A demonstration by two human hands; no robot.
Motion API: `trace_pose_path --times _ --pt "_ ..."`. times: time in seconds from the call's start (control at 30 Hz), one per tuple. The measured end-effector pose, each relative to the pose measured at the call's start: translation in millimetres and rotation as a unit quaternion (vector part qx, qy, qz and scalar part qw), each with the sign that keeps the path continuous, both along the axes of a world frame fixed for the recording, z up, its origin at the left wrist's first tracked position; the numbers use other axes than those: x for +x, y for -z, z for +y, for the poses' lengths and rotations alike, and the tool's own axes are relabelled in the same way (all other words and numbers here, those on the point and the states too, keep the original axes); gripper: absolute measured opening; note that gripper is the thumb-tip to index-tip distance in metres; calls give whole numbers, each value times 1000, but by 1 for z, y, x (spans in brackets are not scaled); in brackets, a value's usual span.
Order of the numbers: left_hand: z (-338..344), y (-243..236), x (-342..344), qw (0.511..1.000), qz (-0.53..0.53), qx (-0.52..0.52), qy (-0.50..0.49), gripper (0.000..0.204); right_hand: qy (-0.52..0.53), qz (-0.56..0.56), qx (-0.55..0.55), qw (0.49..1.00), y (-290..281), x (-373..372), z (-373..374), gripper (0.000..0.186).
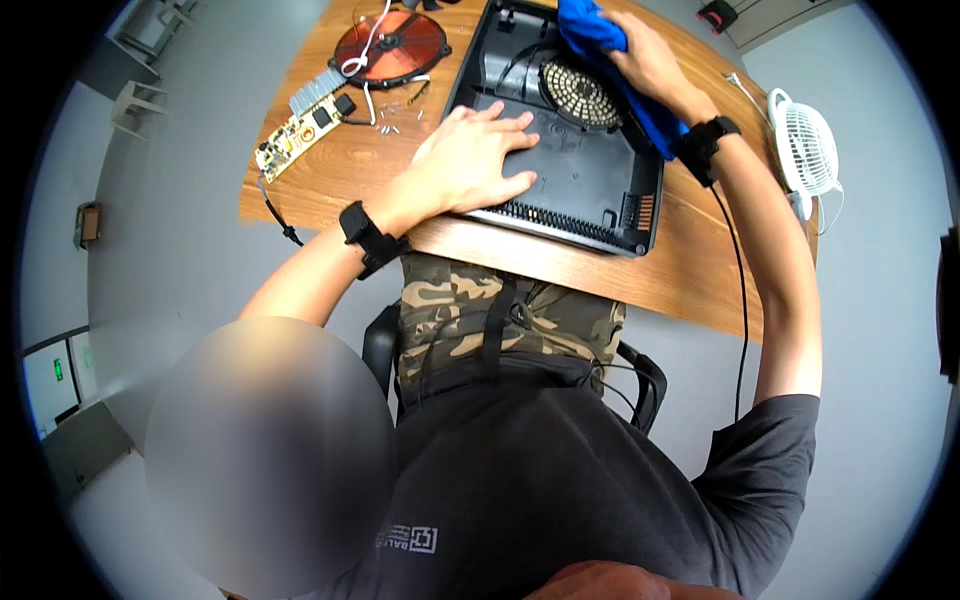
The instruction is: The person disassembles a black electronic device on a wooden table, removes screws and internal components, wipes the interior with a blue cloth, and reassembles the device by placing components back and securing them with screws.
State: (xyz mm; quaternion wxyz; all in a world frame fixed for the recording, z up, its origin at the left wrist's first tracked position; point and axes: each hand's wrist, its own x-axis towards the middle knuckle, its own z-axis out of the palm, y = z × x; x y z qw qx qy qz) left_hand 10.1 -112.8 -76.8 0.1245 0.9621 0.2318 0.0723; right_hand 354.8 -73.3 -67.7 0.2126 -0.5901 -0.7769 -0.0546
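Head view: the left hand point(478, 160) lies flat, fingers spread, pinning the black shell point(560, 130) on the table point(690, 270). The right hand point(645, 55) clutches a blue cloth point(600, 35) over the fan grille. The shell looks stiff and light (probably slippery); hold its rim.

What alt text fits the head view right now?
Left hand presses flat on a black plastic casing on a wooden table, while the right hand holds a blue cloth against it. A copper coil, circuit board and white fan lie nearby.
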Motion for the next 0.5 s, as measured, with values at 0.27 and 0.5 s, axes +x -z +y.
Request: trace_pose_path --times 0.27,0.5 --pt "-1 7 2 999 -10 37 2 57 6 -40 -128 991 -34 -38 -10 51" --pt "0 5 1 999 -17 39 5 55 -9 0 -143 990 -20 -33 8 52"
